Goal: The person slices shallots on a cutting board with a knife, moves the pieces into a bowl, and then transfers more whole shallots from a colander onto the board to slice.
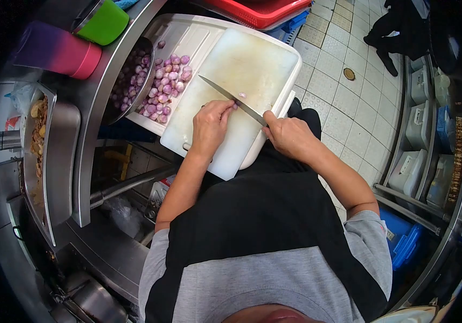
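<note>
My right hand (pixel 287 134) is closed round the handle of a kitchen knife (pixel 220 90), whose blade points away to the upper left over a white cutting board (pixel 209 126). Pinched in the fingertips of my left hand (pixel 210 125) is a small shallot (pixel 235 106), right against the blade. Just beyond the knife lies a small pale purple shallot piece (pixel 242 95). Many peeled shallots (pixel 169 81) are heaped on the white tray (pixel 188 27) left of the board. More fill a metal bowl (pixel 147 89) beside them.
A steel counter edge (pixel 99 107) runs along the left, carrying a pink and purple cup (pixel 58 51) and a green cup (pixel 103 22). Red baskets (pixel 263 12) stand behind the board. Shelves with bins (pixel 408 172) line the right, and another person's legs (pixel 390 43) show on the tiled floor.
</note>
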Action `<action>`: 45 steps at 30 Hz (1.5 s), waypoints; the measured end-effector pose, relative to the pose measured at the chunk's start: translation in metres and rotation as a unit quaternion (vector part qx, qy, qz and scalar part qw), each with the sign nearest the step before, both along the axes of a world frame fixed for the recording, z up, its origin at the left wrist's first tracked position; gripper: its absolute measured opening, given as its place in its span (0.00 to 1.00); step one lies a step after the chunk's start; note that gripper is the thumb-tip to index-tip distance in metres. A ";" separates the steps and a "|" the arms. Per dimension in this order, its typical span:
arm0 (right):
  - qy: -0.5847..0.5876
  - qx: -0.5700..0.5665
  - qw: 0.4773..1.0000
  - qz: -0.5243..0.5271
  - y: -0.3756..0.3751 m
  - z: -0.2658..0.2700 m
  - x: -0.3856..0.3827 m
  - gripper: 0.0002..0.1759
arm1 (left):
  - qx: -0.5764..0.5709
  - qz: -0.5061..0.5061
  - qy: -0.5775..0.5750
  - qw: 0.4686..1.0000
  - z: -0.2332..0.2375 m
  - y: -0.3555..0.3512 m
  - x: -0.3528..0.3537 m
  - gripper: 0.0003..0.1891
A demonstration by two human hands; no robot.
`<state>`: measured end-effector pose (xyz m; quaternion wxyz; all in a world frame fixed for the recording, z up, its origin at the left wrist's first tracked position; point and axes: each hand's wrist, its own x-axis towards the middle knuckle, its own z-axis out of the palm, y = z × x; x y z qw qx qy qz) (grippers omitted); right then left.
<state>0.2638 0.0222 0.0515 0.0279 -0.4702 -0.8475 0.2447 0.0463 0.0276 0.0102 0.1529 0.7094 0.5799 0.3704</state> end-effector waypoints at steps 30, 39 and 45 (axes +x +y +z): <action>0.008 0.003 1.000 0.014 0.006 0.003 -0.008 0.13 | 0.060 -0.042 0.031 0.997 -0.004 0.004 -0.010 0.05; 0.001 -0.013 1.000 0.001 -0.002 0.002 -0.010 0.14 | 0.069 -0.042 0.023 0.996 -0.007 0.005 -0.010 0.05; 0.004 -0.018 1.000 0.013 0.005 0.016 -0.008 0.14 | 0.064 -0.035 0.021 0.997 -0.006 0.004 -0.009 0.05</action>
